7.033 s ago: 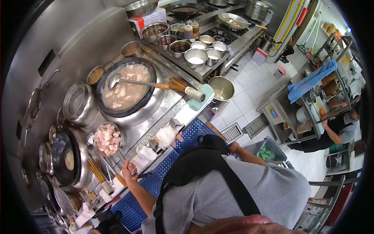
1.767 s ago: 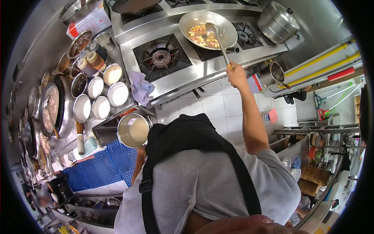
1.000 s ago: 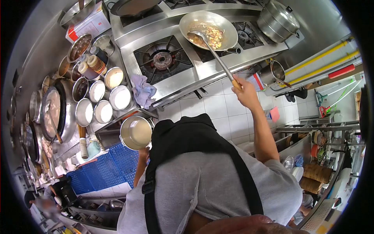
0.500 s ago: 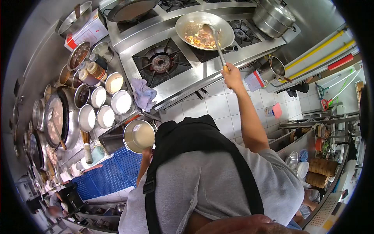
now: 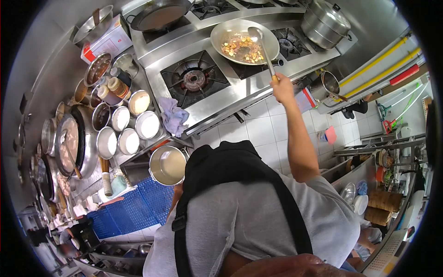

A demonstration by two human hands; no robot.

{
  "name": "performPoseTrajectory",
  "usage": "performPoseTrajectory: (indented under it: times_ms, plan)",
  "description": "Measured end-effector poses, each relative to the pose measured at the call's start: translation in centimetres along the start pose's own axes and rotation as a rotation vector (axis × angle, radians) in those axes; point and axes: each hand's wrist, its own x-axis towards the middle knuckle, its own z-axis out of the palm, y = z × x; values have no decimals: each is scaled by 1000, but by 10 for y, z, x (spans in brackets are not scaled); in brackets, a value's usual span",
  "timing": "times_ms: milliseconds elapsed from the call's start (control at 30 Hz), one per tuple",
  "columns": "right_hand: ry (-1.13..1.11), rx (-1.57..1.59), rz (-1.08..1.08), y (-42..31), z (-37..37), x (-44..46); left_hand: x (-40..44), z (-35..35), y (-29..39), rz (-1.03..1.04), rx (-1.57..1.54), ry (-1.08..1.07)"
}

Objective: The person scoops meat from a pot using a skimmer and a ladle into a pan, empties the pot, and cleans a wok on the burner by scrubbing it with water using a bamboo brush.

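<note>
My right hand (image 5: 282, 88) is closed round the wooden handle end of a metal ladle (image 5: 265, 53). The ladle's bowl rests at the right inner side of a wok (image 5: 224, 34) on the stove. Chopped yellow and reddish-brown food (image 5: 242, 47) lies in the wok. My left hand (image 5: 178, 188) is low beside a deep metal pot (image 5: 168, 165) holding cloudy liquid; only a small part of it shows, and its fingers are hidden by my apron and the pot.
A bare burner (image 5: 194, 79) and a purple cloth (image 5: 173, 115) are left of the wok. Bowls of white contents (image 5: 147, 125) and sauce bottles (image 5: 118, 87) stand further left. A lidded steamer pot (image 5: 326, 24) is at back right. Part of another person (image 5: 368, 240) shows at lower right.
Seven seconds ago my left hand held the handle of a vessel of raw meat; the view has since turned to the stove. Lately the ladle has moved from the food to the wok's right side.
</note>
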Motion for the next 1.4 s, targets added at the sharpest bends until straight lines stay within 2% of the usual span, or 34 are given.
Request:
performPoseTrajectory:
  times_ms: [33, 133, 267, 333, 367, 400, 433, 533, 567, 600, 733, 800, 833, 933, 1033, 1133, 1233, 1333, 1400]
  plan:
    - [84, -84, -46, -7, 8, 4, 0, -1, 0, 29, 21, 8]
    - [-48, -91, 96, -25, 17, 13, -2, -2, -4, 103, 73, 27]
    - [-21, 30, -197, -3, 30, -9, -1, -4, -3, 254, 171, 87]
    - [-205, 304, 155, -8, 21, -9, -2, -3, -4, 350, 247, 142]
    - [-297, 441, 338, -12, 16, -11, -2, -1, -5, 321, 215, 145]
    - [-246, 396, 299, -16, 12, -9, -1, 0, -1, 306, 190, 170]
    - [-193, 352, 257, -19, 8, -3, 3, 2, 8, 58, -53, 104]
    - [-34, 223, 80, 7, 21, 23, -3, -13, 24, 666, 440, 145]
    - [-25, 201, 50, 13, 22, 25, -5, -12, 27, 590, 280, 120]
    - [-60, 236, 67, 9, 19, 23, -4, -10, 15, 560, 276, 126]
    - [-272, 461, 223, -30, 0, -23, -5, -3, -5, 492, 494, 109]
    - [-308, 503, 226, -33, 7, -35, -2, -1, -5, 366, 358, 51]
    - [-301, 485, 195, -32, 8, -34, 4, -1, -1, 200, 57, 3]
    - [-249, 481, 166, -28, 11, -31, 14, 6, 4, -13, -665, -101]
    - [-244, 508, 189, -31, 7, -41, -3, -13, -1, 584, 580, 56]
    - [-258, 542, 212, -26, 11, -41, 8, -1, -3, 308, -234, -70]
    - [-246, 467, 130, -26, 7, -46, -5, -12, 0, 606, 571, 109]
    - [-232, 481, 109, -33, 4, -56, -3, -16, -4, 567, 651, -36]
    - [-244, 450, 121, -34, 10, -56, 11, -12, -4, 366, 819, -191]
